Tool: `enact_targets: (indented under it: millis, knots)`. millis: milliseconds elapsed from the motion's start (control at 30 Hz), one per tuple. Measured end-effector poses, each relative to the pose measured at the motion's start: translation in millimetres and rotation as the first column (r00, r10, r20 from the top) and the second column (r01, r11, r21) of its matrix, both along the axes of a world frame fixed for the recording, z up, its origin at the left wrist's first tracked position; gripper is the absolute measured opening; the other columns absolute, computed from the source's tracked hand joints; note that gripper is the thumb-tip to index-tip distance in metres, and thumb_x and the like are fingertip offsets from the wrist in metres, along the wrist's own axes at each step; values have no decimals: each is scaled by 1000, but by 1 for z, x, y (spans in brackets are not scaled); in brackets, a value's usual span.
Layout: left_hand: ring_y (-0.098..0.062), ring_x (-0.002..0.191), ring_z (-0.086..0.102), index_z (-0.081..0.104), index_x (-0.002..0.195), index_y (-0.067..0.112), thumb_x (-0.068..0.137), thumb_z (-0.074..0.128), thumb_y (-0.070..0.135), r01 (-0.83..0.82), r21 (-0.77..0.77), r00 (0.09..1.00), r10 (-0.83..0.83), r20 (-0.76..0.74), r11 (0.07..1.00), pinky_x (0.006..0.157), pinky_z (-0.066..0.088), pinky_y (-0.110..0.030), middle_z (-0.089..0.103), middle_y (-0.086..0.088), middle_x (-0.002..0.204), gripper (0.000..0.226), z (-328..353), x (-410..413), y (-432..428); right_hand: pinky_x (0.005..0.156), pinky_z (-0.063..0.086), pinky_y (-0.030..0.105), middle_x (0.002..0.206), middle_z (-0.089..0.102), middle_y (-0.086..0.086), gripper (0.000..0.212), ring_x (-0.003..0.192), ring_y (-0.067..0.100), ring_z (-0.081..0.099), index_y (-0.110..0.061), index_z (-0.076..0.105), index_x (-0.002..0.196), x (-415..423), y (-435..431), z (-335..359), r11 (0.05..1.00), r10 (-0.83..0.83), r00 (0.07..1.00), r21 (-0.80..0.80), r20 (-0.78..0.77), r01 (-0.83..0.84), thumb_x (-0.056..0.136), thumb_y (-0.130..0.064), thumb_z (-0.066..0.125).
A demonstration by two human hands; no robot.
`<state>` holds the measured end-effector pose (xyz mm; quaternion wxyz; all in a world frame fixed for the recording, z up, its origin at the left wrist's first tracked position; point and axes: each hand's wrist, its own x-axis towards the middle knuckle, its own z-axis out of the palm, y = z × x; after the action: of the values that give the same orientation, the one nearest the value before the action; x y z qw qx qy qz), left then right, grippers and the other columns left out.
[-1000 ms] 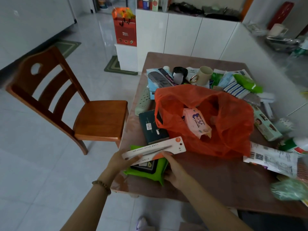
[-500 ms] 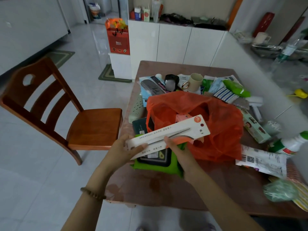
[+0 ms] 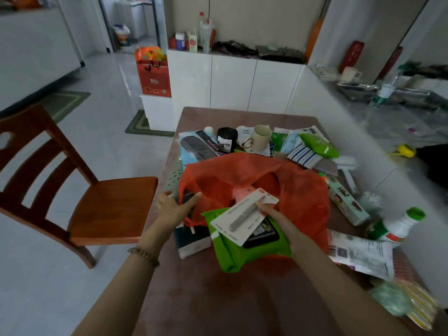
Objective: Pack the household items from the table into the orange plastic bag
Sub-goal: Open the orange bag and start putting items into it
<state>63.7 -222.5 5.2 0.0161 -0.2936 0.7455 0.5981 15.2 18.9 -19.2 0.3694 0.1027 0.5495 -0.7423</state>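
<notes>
The orange plastic bag [image 3: 298,190] lies open in the middle of the brown table [image 3: 218,294], with a pink packet [image 3: 242,194] inside. My right hand [image 3: 278,220] grips a long white carded package [image 3: 242,219] together with a green wipes pack [image 3: 232,248], both held over the bag's near edge. My left hand [image 3: 173,206] is at the bag's left rim, fingers spread, touching the plastic. A dark green box [image 3: 191,241] lies beneath that hand.
Behind the bag lie a cream mug [image 3: 260,138], a black roll [image 3: 226,138], striped cloth [image 3: 303,155] and green packets. To the right are a long box [image 3: 346,202], a white bottle with green cap [image 3: 397,225] and a printed pouch [image 3: 361,257]. A wooden chair [image 3: 80,197] stands left.
The white package has swung to point into the bag, and the green pack has come up off the table with it. My left hand let go of the package and moved to the bag's left rim.
</notes>
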Motion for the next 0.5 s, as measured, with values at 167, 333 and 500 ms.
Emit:
enact_targets:
  millis: [167, 333, 500]
  knots:
    - [-7, 80, 63, 57, 117, 6, 94, 49, 37, 83, -6, 979, -83, -186, 997, 59, 53, -12, 67, 1, 98, 39, -14, -14, 8, 68, 57, 38, 105, 70, 17, 75, 86, 31, 71, -17, 55, 128, -34, -8, -19, 998, 44, 991, 44, 129, -50, 63, -36, 85]
    - [-2, 70, 54, 57, 94, 32, 98, 33, 42, 4, -29, 963, -12, -268, 1000, 70, 46, -22, 55, 6, 78, 26, -21, -21, 17, 59, 60, 35, 86, 75, 15, 45, 70, 27, 73, -8, 68, 102, -73, 11, -20, 996, -20, 990, 84, 137, 8, 85, -49, 57]
    - [3, 65, 49, 52, 128, 28, 100, 27, 37, 76, -49, 953, -87, -289, 996, 55, 43, -4, 49, 0, 76, 38, -18, -33, 31, 87, 52, 40, 103, 70, 13, 46, 97, 25, 65, -9, 64, 105, -100, 23, -27, 977, -165, 986, 136, 1, 163, 87, -50, 54]
